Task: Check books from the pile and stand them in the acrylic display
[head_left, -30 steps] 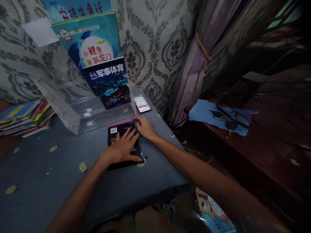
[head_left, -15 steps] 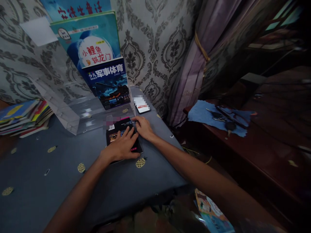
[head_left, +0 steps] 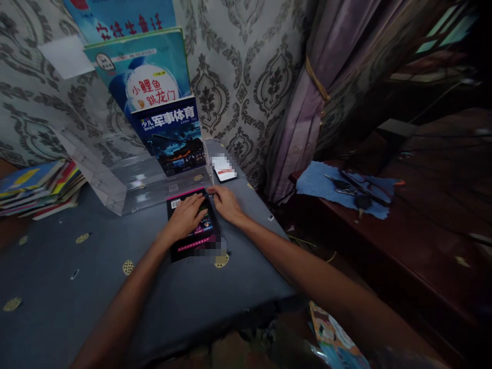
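A black book [head_left: 194, 245] with a pink top edge and a barcode lies flat on the grey-blue tablecloth. My left hand [head_left: 188, 214] rests palm down across its upper part, fingers outstretched and holding nothing. At the book's upper right edge, my right hand [head_left: 226, 204] has its fingers bent and closed against that edge; some fingertips are hidden. Just behind the book stands a clear acrylic rack [head_left: 140, 182]. A dark blue book [head_left: 177, 141] with a tank on its cover leans in the rack, before a teal book [head_left: 154, 77] and a light blue one [head_left: 126, 20].
To the left is a stack of books [head_left: 42, 187]. A phone [head_left: 225, 168] lies by the rack's right end. Across a gap, keys [head_left: 361, 201] and a blue cloth [head_left: 313, 184] are on a dark red surface. Another book [head_left: 334, 333] is below the table's front edge.
My left hand has slid up and left over the black book, uncovering its lower part. The right hand stays at the book's edge. The view has shifted slightly.
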Action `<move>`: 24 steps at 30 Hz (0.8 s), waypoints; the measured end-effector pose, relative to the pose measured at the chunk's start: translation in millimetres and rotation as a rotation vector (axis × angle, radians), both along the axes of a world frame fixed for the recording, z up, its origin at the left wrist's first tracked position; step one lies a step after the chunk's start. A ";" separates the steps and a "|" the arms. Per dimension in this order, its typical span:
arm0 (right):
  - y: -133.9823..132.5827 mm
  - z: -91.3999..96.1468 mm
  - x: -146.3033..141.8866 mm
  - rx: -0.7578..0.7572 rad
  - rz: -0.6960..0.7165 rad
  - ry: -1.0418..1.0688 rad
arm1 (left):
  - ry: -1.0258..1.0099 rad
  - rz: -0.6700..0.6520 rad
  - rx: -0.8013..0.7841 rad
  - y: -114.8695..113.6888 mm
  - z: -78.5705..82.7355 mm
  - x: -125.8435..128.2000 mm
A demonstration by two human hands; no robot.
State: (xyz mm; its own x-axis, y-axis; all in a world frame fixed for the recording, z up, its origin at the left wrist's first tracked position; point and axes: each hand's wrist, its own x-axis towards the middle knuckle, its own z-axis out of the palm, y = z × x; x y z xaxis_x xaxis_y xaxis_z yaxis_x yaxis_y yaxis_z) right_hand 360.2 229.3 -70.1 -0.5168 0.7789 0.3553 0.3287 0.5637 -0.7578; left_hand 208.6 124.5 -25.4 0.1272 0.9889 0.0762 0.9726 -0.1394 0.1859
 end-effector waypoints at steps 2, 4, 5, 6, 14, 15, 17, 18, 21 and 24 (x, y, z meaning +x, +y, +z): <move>-0.4 0.5 -0.5 -0.001 0.016 0.015 | 0.011 0.020 0.033 4.1 -7.0 -2.0; -1.2 1.3 -0.7 0.010 0.030 0.022 | 0.016 0.018 0.056 5.7 -11.5 -3.1; -1.8 1.9 -0.7 0.017 0.037 0.022 | 0.016 0.016 0.063 5.8 -12.7 -3.5; -2.5 2.5 -0.7 0.025 0.044 0.018 | 0.016 0.013 0.069 5.7 -13.2 -3.7; -3.0 4.4 -1.8 0.057 0.079 -0.069 | 0.024 -0.003 0.108 5.2 -15.7 -4.0; -2.0 3.9 -2.2 0.062 0.077 -0.079 | 0.026 -0.003 0.111 5.4 -16.5 -4.1; 0.0 2.8 -2.6 0.074 0.078 -0.099 | 0.030 -0.010 0.124 5.9 -17.8 -4.3; 0.7 2.5 -2.7 0.083 0.082 -0.111 | 0.031 -0.014 0.130 6.1 -18.3 -4.4; 1.4 2.3 -2.3 0.100 0.098 -0.140 | 0.039 -0.016 0.141 6.3 -18.6 -4.0; 0.0 3.6 -1.5 0.100 0.097 -0.147 | 0.054 -0.024 0.137 5.7 -17.8 -3.0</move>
State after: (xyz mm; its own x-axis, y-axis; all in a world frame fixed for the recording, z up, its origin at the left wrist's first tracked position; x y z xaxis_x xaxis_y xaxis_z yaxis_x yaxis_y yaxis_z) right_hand 358.7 229.3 -66.5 -0.6395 0.6876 0.3438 0.3721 0.6682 -0.6443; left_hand 205.6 130.1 -43.2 0.1584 0.9664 0.2024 0.9767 -0.1834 0.1112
